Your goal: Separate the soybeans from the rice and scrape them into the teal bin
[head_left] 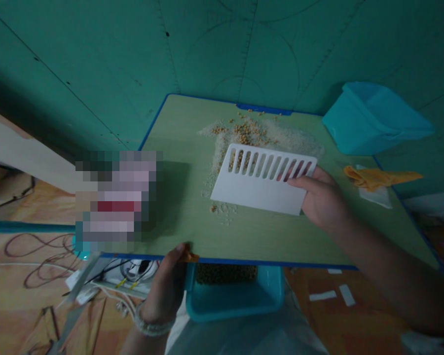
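Observation:
My right hand (321,197) grips the right end of a white slotted scraper (259,185), which rests tilted on a light green table (177,212). Beyond the scraper lies a spread of white rice (292,140) mixed with tan beans (247,130). A few stray grains sit just in front of the scraper's left corner. My left hand (168,286) holds the left rim of a teal tub (237,296) under the table's near edge, fingers wrapped on it. Beans lie inside the tub.
A teal container (373,118) lies tipped at the table's far right corner. An orange cloth (377,177) rests on white paper near the right edge. A blurred patch covers the table's left side. Cables and a power strip (129,276) lie on the floor, lower left.

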{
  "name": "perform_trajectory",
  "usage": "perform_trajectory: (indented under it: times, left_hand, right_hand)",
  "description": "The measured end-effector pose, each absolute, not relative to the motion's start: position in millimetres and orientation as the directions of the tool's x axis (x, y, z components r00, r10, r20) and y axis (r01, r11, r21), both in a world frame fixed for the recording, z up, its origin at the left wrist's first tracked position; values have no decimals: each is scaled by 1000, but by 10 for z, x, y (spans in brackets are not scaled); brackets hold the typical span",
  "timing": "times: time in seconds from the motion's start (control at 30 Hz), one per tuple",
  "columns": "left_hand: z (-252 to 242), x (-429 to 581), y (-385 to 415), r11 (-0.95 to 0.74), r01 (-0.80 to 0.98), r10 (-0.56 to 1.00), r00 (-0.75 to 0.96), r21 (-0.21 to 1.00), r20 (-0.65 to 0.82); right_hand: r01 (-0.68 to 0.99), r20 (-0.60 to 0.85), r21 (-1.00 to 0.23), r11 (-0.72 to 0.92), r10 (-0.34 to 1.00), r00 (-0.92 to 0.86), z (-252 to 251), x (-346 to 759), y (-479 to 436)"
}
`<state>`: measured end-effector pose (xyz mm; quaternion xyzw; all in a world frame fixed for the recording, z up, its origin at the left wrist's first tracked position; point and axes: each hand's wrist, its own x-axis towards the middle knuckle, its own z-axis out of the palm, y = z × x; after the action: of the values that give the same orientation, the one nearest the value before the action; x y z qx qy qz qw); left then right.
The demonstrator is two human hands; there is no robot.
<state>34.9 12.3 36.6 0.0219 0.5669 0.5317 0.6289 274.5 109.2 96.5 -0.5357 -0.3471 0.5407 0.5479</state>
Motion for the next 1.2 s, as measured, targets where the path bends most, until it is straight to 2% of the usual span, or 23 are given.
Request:
perform_trajectory:
  times: [0.1,0.53,0.67,1.2]
  left_hand:
    - [322,334,107,383,-672,731,-199,634,-652]
    - [308,325,85,416,-652,716,-194,634,-670]
    - [313,320,89,441,-654,724,-146,615,-674]
    - [308,338,84,405,-665,765,-129,628,-631]
  right_hand:
    - [-224,-216,-957,-183,967,136,933,2715,1083]
    - [-199,-210,-959,-204,978,9,873,2651,1042]
    - [-193,-230,-952,-236,972,-52,819,2608,1066]
    - [-172,-275,-936,-306,944,-181,822,2585,1026]
